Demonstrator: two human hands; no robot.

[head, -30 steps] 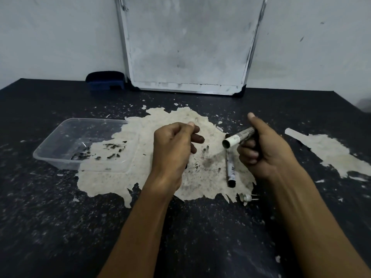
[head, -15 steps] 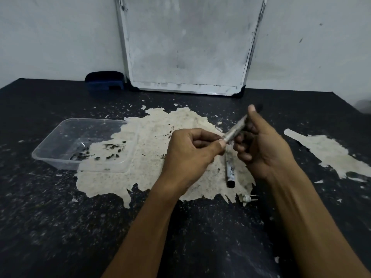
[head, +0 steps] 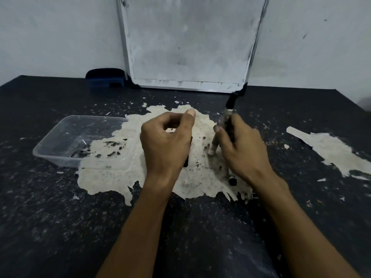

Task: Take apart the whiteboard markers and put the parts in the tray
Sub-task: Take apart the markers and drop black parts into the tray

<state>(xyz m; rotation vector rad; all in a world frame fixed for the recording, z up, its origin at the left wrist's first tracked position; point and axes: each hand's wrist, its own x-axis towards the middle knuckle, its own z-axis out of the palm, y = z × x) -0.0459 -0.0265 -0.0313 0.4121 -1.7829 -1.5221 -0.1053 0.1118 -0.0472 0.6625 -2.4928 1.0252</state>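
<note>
My right hand (head: 243, 151) grips a grey whiteboard marker (head: 224, 121) held steeply, black end up and pale end down near the table. My left hand (head: 166, 143) is curled to its left, apart from that marker, with a black marker part (head: 186, 163) showing under the palm. A second marker (head: 232, 180) lies on the table, mostly hidden behind my right hand. The clear plastic tray (head: 50, 141) sits at the left, with small dark bits inside. A tiny white part (head: 248, 195) rests at the edge of the pale patch.
The black table (head: 60, 217) has a large pale peeled patch (head: 112, 177) in the middle and another at the right (head: 331, 151). A whiteboard (head: 190, 47) leans on the back wall, with a blue eraser (head: 105, 78) beside it.
My left hand pinched the marker's pale end, then pulled away to the left with a black part. My right hand turned the marker from slanted to nearly upright.
</note>
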